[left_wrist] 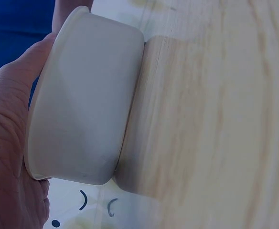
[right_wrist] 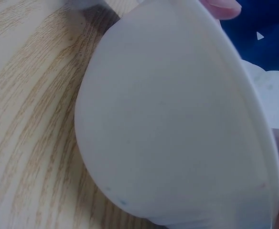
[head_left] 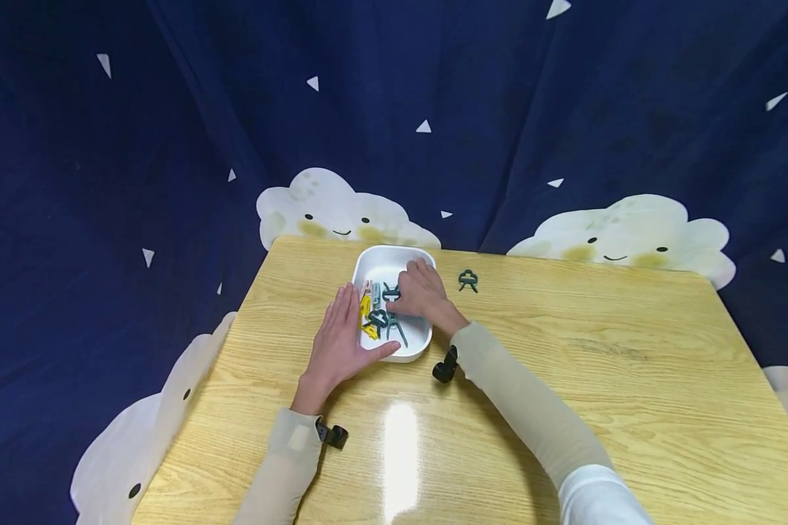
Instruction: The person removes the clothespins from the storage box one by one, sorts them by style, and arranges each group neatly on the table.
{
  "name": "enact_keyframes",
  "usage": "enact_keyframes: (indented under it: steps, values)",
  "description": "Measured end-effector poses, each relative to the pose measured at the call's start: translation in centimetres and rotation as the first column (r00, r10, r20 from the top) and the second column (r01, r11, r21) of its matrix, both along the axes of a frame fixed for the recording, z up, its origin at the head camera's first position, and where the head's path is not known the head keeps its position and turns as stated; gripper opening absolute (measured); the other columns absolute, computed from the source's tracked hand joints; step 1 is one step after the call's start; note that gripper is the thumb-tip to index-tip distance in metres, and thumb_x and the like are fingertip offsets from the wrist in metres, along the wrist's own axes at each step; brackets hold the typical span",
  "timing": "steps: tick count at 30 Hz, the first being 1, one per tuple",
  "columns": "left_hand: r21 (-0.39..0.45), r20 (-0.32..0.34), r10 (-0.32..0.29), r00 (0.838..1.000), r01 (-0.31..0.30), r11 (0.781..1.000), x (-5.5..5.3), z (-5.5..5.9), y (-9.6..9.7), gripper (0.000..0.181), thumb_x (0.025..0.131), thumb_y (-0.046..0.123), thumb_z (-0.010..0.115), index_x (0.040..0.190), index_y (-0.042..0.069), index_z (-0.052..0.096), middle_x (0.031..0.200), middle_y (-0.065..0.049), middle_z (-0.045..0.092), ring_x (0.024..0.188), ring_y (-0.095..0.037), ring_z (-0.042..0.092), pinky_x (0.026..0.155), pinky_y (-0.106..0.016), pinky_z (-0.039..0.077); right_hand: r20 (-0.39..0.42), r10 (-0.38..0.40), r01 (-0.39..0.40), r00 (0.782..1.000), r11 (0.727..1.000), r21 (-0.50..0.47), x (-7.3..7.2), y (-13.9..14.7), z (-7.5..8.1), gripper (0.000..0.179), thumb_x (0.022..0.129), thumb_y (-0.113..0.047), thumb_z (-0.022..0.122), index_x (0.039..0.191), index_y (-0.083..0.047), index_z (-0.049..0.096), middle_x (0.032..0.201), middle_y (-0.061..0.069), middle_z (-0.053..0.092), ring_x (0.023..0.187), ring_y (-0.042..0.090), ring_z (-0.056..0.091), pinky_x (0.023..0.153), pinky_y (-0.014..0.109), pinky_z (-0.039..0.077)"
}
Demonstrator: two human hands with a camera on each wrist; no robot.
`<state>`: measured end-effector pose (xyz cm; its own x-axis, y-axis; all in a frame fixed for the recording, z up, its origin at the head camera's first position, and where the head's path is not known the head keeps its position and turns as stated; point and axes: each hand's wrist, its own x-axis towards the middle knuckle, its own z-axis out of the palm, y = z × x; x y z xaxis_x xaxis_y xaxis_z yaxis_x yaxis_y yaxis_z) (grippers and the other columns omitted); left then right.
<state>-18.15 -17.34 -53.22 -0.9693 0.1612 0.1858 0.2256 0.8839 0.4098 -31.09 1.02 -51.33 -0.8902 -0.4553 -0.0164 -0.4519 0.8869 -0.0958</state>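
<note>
A white rectangular bin (head_left: 420,343) stands on the table with several small plastic clips inside. Dark green clips (head_left: 378,319), yellow clips (head_left: 365,306), a pink clip (head_left: 368,286) and a pale blue clip (head_left: 376,294) lie toward its left side. My left hand (head_left: 338,343) rests on the bin's left rim, fingers straight and thumb stretched along the near edge. Over the right wall, my right hand (head_left: 423,293) reaches in with bent fingers beside the dark green clips. I cannot tell whether its fingertips hold one. In the left wrist view, the bin's outer wall (left_wrist: 87,100) fills the middle.
One dark green clip (head_left: 468,281) lies on the wooden table (head_left: 565,350), right of the bin. A dark blue curtain (head_left: 394,109) with white triangles and clouds hangs behind the table and along its left side.
</note>
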Motion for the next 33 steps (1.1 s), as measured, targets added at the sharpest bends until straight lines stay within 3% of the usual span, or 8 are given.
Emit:
enact_keyframes:
  steps: [8, 16, 25, 33]
  values:
    - [0.003, -0.002, 0.002, 1.0, -0.002, 1.0, 0.11, -0.22, -0.02, 0.134, 0.078, 0.094, 0.052, 0.167, 0.002, 0.013, 0.176, -0.009, 0.001, 0.162, -0.029, 0.004, 0.131, -0.047, 0.012, -0.011, 0.0, 0.0, 1.0, 1.0, 0.003, 0.02, -0.09, -0.16, 0.053, 0.081, -0.06, 0.08, 0.08, -0.01, 0.063, 0.095, 0.006, 0.051, 0.096, 0.025, 0.042, 0.086, 0.038, 0.041]
    - [0.004, 0.011, 0.002, 1.0, -0.002, 1.0, 0.06, -0.08, 0.01, 0.135, 0.078, 0.095, 0.051, 0.167, 0.003, 0.01, 0.176, -0.007, -0.002, 0.162, -0.02, -0.006, 0.132, -0.044, 0.009, -0.046, -0.014, 0.013, 0.999, 1.0, -0.016, 0.05, 0.01, -0.08, 0.056, 0.079, -0.061, 0.082, 0.085, -0.008, 0.064, 0.094, 0.005, 0.05, 0.096, 0.025, 0.041, 0.087, 0.038, 0.041]
    - [0.006, 0.019, 0.001, 1.0, -0.002, 1.0, 0.14, 0.12, -0.01, 0.135, 0.078, 0.095, 0.051, 0.167, 0.003, 0.01, 0.176, -0.007, -0.002, 0.162, -0.021, -0.005, 0.132, -0.046, 0.01, -0.109, -0.045, 0.041, 0.993, 0.999, -0.032, 0.24, 0.02, -0.05, 0.058, 0.078, -0.057, 0.082, 0.097, -0.004, 0.066, 0.099, 0.006, 0.046, 0.101, 0.026, 0.04, 0.095, 0.04, 0.039]
    - [0.008, 0.005, -0.004, 1.0, 0.004, 1.0, 0.32, -0.13, -0.1, 0.134, 0.078, 0.094, 0.051, 0.167, 0.003, 0.011, 0.176, -0.008, -0.002, 0.163, -0.025, 0.0, 0.131, -0.047, 0.011, -0.095, -0.065, 0.059, 0.993, 0.996, -0.073, 0.47, -0.01, -0.28, 0.059, 0.078, -0.056, 0.084, 0.101, -0.004, 0.067, 0.1, 0.005, 0.046, 0.102, 0.026, 0.039, 0.094, 0.039, 0.037]
